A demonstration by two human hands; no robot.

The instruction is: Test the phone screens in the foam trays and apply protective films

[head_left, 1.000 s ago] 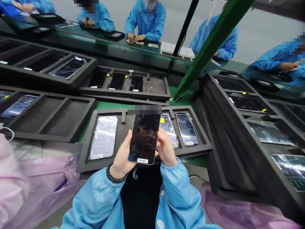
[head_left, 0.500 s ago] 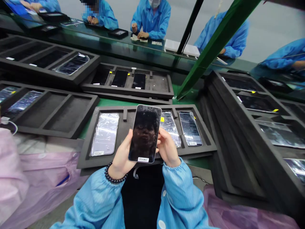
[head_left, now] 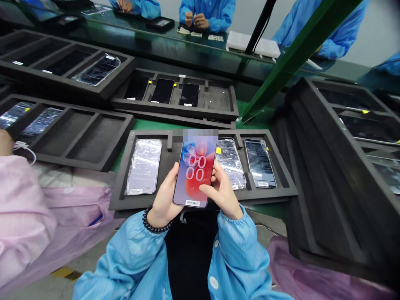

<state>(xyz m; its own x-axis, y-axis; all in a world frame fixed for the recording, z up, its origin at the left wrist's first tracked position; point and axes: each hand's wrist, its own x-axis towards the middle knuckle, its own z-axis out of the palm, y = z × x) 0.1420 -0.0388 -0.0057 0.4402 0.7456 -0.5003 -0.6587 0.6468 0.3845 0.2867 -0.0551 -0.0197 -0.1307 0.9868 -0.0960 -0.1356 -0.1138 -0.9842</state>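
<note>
I hold a phone upright in front of me, its screen lit with a red and blue picture and large white digits. My left hand wraps round its left edge and back. My right hand grips the right edge, with the thumb lying on the screen's lower right. Behind the phone lies a black foam tray with a film-wrapped phone at its left and two more phones at its right.
Black foam trays surround me: one at the left, one behind with three dark phones, a slanted stack on the right. A green beam slants overhead. People in blue coats work across the belt. Pink bags lie at my left.
The phone's screen was dark and is now lit. My right thumb has come onto the screen. The view has dropped a little lower and shifted.
</note>
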